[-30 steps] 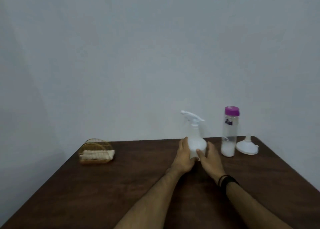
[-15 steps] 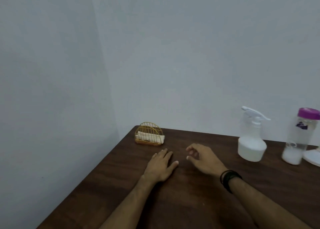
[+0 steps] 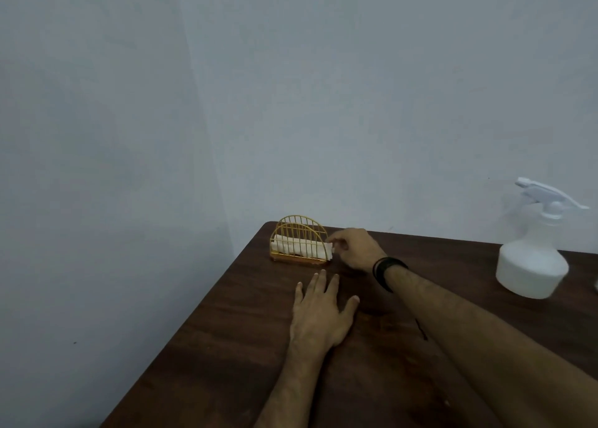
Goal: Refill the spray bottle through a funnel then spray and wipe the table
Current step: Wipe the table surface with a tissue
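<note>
At the far left corner, right hand [image 3: 354,248] pinches the napkin [image 3: 302,249]; left hand [image 3: 323,311] lies flat on the counter [image 3: 226,346], so a tug could drag the unheld wire holder [image 3: 299,233] along.

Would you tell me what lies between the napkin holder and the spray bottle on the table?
In the head view, only the right hand and its forearm, between napkin holder and spray bottle.
</note>
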`<state>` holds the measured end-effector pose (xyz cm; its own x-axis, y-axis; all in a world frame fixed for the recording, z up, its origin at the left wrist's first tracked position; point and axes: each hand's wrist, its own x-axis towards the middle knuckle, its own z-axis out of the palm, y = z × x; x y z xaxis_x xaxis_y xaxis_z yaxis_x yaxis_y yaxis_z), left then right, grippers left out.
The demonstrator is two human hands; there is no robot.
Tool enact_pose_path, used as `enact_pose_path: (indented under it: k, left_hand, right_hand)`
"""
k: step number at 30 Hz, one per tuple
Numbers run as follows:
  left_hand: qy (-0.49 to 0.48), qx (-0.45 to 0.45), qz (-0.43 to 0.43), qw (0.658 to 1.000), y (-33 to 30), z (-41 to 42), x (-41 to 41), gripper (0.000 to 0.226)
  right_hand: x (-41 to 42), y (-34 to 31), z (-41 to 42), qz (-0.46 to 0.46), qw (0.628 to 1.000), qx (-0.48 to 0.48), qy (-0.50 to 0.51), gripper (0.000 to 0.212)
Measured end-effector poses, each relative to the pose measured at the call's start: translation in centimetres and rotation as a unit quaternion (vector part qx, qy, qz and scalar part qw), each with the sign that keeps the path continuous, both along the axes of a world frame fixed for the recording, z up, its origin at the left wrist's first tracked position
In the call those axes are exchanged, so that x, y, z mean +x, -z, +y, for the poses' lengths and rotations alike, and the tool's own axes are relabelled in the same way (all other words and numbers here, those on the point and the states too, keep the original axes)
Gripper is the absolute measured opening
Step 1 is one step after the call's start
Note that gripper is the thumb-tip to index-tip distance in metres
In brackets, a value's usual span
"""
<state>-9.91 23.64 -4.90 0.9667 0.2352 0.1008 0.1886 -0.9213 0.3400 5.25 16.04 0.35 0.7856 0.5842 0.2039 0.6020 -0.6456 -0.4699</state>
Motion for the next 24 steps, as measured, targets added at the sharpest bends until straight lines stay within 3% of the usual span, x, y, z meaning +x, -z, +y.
enact_pose_path:
  k: [5, 12, 18, 24]
  left_hand:
    - [-0.003, -0.001, -0.004, 1.0, -0.1, -0.1, 0.1, 0.072]
    - [-0.002, -0.003, -0.003, 1.0, -0.1, -0.2, 0.1, 0.072]
    - [-0.003, -0.011, -0.005, 1.0, -0.3, -0.2, 0.1, 0.072]
    - [-0.008, -0.014, -0.008, 1.0, -0.5, -0.3, -0.1, 0.072]
  right_hand:
    - [1.3, 0.9, 1.2, 0.009, 0.999, -0.019, -0.033, 0.031]
    - [1.3, 1.9, 1.1, -0.034, 0.997, 0.064, 0.012, 0.011]
    - [1.5, 1.3, 0.9, -0.016, 0.975, 0.213, 0.058, 0.01]
    - [1.3, -0.9, 0.1, 0.09, 0.915, 0.383, 0.087, 0.01]
